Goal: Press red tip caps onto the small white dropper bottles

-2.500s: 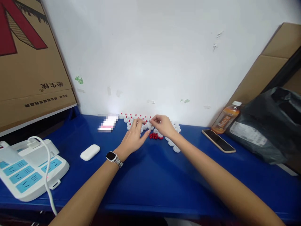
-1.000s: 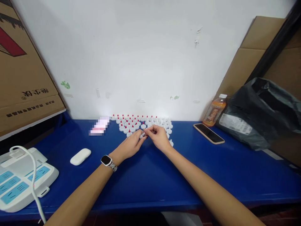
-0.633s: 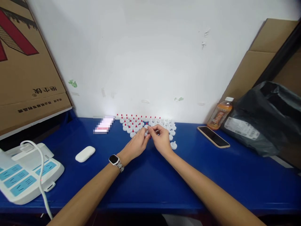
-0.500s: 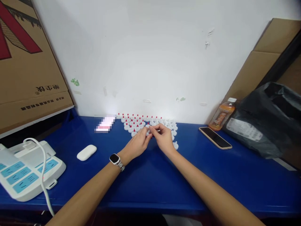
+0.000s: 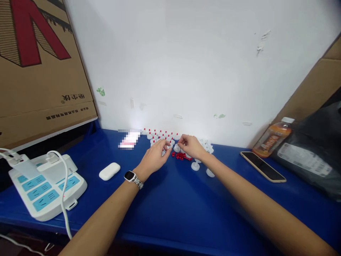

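My right hand [image 5: 192,147] has its thumb and fingertips closed at the top of a white round nozzle cap [image 5: 177,148]. My left hand [image 5: 156,157] is beside the group of white caps with red tips, its thumb and fingers apart around a gap. Whitish caps show in and behind that gap; I see none gripped. Small red tips [image 5: 181,156] lie in a pile between and just below the hands. Loose white caps without red tips, among them a cap [image 5: 195,166], sit under and near my right wrist. Red-tipped caps [image 5: 160,136] stand in rows by the wall.
On the left are a white power strip [image 5: 45,193] with cables, a cardboard box [image 5: 39,85] and a white earbud case [image 5: 109,171]. To the right lie a phone [image 5: 262,166], an orange drink bottle [image 5: 274,138] and a black plastic bag [image 5: 314,149]. A white wall [image 5: 186,71] bounds the table behind.
My hands were together at a small white piece and have moved apart. The right hand is now at a white cap, and the red pile has come into view. The camera view has shifted left.
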`<state>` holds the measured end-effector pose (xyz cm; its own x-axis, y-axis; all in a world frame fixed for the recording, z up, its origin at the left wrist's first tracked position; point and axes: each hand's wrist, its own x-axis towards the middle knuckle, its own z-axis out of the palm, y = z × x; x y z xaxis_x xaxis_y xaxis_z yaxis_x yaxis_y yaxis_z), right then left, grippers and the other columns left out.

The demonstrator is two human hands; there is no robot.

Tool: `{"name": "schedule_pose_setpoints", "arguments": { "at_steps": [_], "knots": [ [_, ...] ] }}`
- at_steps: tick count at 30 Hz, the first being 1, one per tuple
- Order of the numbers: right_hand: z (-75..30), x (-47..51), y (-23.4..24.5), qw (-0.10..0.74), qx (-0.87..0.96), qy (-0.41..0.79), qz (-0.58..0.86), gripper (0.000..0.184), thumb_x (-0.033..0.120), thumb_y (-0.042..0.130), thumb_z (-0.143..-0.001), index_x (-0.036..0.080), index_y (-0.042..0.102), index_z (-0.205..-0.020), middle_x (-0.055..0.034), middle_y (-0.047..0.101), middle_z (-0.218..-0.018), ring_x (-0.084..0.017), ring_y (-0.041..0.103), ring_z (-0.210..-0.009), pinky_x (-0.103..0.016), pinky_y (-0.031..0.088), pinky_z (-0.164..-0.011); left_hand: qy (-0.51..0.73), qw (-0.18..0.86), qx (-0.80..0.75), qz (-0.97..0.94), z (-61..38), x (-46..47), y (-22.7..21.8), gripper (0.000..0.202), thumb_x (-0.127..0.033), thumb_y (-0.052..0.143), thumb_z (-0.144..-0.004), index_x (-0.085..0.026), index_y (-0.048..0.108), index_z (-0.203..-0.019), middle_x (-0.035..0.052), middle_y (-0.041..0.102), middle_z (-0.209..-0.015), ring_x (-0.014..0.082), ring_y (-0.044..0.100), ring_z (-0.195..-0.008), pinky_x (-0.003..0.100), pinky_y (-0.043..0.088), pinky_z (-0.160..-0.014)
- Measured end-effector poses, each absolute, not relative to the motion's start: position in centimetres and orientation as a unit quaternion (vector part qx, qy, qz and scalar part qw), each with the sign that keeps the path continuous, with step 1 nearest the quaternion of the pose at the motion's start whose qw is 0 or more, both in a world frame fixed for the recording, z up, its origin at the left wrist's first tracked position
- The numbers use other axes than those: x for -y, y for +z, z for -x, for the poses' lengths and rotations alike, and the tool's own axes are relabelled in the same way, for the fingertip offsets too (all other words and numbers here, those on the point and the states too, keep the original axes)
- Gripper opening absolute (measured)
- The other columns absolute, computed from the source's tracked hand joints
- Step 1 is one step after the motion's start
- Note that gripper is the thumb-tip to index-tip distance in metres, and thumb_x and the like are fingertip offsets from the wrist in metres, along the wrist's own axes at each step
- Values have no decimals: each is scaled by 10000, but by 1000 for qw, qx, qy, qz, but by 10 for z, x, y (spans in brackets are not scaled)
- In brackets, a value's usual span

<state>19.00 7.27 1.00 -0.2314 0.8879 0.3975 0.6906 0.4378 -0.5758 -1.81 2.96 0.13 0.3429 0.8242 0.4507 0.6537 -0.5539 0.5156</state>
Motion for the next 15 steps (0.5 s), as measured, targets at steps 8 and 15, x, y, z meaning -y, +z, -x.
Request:
{"name": "schedule_pose_setpoints", "arguments": {
  "at_steps": [8, 15],
  "knots": [
    [-173, -97, 3, 261, 804, 55, 531, 72, 149, 574, -814, 202, 623, -805, -25, 711, -781, -161, 628, -721, -254, 410, -678, 327, 117, -451, -822, 17, -29, 0, 174, -358, 462, -965, -242, 591, -971, 15, 646, -1008, 173, 618, -877, 307, 455, -723],
    [-181, -97, 1, 294, 788, 68, 537, 84, 223, 606, -834, 205, 653, -902, -25, 734, -827, -165, 638, -740, -264, 420, -703, 311, 122, -460, -823, 18, -29, 2, 197, -379, 451, -965, -245, 595, -960, 9, 642, -1010, 171, 613, -847, 300, 433, -673]
  ]
}}
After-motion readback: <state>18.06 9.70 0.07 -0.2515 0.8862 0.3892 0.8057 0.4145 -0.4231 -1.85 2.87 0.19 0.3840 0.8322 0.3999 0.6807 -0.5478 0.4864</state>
